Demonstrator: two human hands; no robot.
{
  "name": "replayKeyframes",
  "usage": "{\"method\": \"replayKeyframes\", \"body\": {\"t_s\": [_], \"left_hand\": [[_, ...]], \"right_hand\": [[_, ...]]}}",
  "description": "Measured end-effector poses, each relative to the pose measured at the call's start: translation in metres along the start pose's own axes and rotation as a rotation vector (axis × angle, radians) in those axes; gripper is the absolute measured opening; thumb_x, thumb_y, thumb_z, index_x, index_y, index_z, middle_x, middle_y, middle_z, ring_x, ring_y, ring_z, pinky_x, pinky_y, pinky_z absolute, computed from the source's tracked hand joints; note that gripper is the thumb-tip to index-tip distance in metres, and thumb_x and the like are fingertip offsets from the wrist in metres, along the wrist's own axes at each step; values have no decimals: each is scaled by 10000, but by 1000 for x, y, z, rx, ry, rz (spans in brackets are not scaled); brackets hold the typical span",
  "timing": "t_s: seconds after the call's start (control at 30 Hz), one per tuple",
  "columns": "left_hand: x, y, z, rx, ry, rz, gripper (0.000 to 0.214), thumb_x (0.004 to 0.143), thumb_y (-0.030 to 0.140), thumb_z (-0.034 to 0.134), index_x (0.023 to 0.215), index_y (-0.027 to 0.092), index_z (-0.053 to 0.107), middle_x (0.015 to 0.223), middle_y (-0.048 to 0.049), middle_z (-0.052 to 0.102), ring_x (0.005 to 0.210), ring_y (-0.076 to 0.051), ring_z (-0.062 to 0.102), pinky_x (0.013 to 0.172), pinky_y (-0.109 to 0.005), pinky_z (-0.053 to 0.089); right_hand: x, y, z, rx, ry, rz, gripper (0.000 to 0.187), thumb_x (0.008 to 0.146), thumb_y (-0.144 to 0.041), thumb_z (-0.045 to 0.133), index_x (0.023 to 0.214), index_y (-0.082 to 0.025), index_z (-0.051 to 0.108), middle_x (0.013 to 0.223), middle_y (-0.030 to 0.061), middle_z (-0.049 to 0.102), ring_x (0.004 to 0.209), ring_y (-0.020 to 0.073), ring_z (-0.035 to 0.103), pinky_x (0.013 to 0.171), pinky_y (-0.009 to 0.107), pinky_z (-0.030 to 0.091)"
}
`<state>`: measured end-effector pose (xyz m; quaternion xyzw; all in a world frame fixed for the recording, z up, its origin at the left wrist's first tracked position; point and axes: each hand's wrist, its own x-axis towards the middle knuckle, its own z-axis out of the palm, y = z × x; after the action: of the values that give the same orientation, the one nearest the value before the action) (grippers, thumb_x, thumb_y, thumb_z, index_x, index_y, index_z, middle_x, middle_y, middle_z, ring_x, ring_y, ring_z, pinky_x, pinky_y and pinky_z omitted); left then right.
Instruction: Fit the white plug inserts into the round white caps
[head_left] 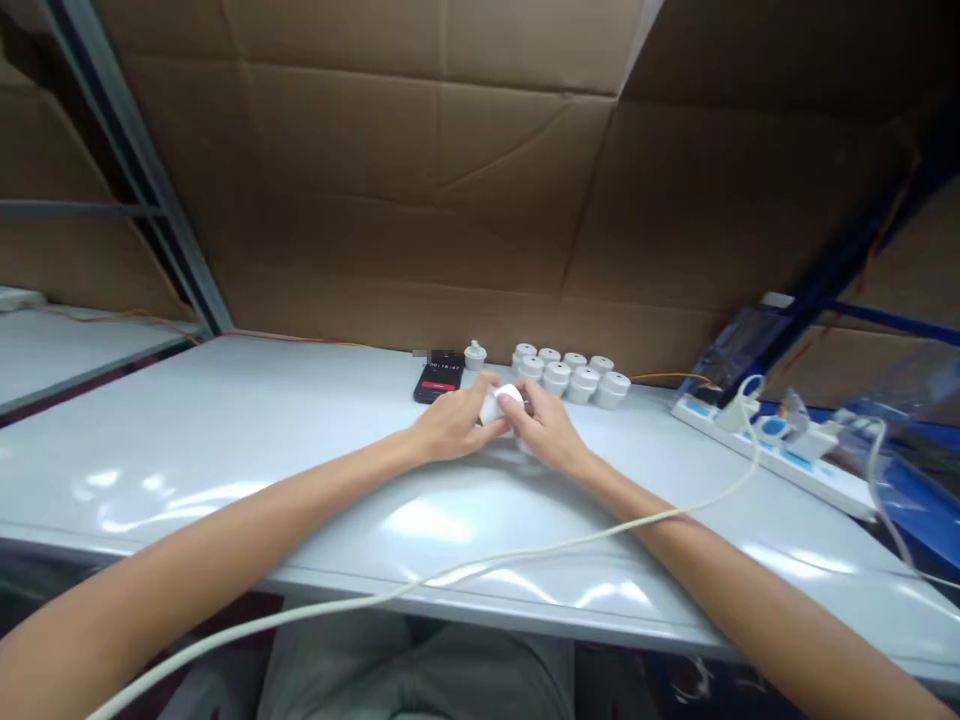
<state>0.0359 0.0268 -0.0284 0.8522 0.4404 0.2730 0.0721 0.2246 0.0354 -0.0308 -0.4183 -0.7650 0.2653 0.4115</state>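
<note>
Both hands meet over the white table around a small white round part, which looks like a container or cap. My left hand grips its left side between thumb and fingers. From the right, my right hand holds it with the thumb across the top. Fingers cover much of the part, so its full shape is hidden. Just behind the hands, several white round lidded containers stand in two rows. A white piece with a narrow tip stands left of them.
A phone showing a running timer lies beyond my left hand. On the right sits a white power strip with plugs and adapters. A white cable crosses low in front, over my right forearm. Cardboard walls the back.
</note>
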Motion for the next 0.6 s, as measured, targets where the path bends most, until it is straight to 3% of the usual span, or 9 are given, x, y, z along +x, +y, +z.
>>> {"method": "replayKeyframes", "body": {"t_s": [0.17,0.33,0.47,0.6], "left_hand": [[0,2,2,90,80,175,560,956,591,540,1313,172,433,1009,-114,719,874,-296,731,764,-381,541],[-3,7,2,138,180,314,608,934,658,551,1295,186,418,1029,-108,712,891,-278,721,819,-397,543],[-10,19,-4,-153,189,199,656,867,758,556,1185,200,423,991,-75,662,809,-248,690,691,-358,522],[-11,32,-11,-411,213,0,550,924,752,434,1049,217,416,746,18,540,597,-172,564,582,-328,457]], "right_hand": [[-1,-3,-9,-19,-8,-67,356,978,-558,454,899,-220,529,675,-23,560,618,172,497,595,301,364],[-9,-15,-9,-44,54,-263,382,1024,-509,394,829,-217,542,683,-12,547,626,166,497,609,303,367],[-13,-19,-5,51,76,-273,482,1039,-568,332,812,-210,561,693,12,549,620,174,500,590,318,398],[-12,-19,-6,64,75,-258,481,1043,-579,329,1017,-212,639,761,39,613,624,185,554,582,332,475]]}}
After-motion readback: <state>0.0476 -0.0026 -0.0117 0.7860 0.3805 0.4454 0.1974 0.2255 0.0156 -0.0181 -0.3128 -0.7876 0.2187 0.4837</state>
